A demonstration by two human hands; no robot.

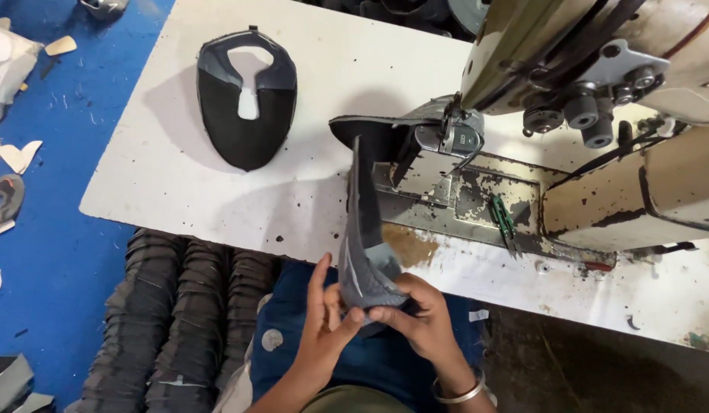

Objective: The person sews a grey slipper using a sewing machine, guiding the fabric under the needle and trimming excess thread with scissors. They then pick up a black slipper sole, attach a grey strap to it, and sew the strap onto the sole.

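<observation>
left hand (324,325), right hand (419,317), gripping shoe upper (363,252)

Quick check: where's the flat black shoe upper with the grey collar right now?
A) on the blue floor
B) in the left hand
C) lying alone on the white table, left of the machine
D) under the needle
C: the flat upper lies untouched on the table, left of the machine.

The scene is brightly and evenly lit, with soft light from above. The white table (178,176) shows a mild sheen but no harsh glare. A soft shadow spreads left of the flat shoe upper (247,99) lying on it. The sewing machine (599,115) at far right looks stretched by wide-angle distortion. Focus is fairly sharp throughout, slightly softer at the near edge.
</observation>
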